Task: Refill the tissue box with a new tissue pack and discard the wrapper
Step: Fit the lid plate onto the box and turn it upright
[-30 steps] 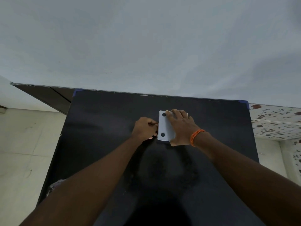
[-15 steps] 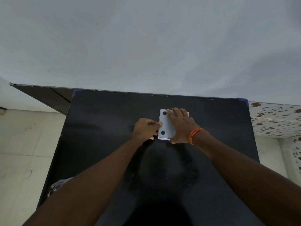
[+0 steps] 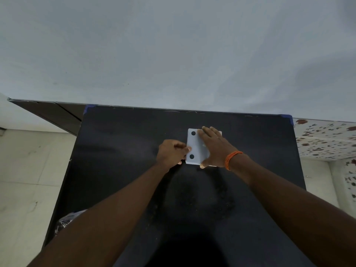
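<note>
Tissue box (image 3: 197,149) lies underside up on black counter (image 3: 119,151), near far edge, two black round feet showing at its left side. Right hand (image 3: 213,149) lies flat on top, fingers spread, pressing down, thumb at near edge. Left hand (image 3: 171,153) curled at box's left edge, fingertips pinching that edge. Orange wristband (image 3: 232,159) on right wrist. Crumpled dark bag (image 3: 65,222) beside counter's near-left edge.

Left hand (image 3: 172,152) shifted right, fingertips now pinching left edge of tissue box (image 3: 196,149).
</note>
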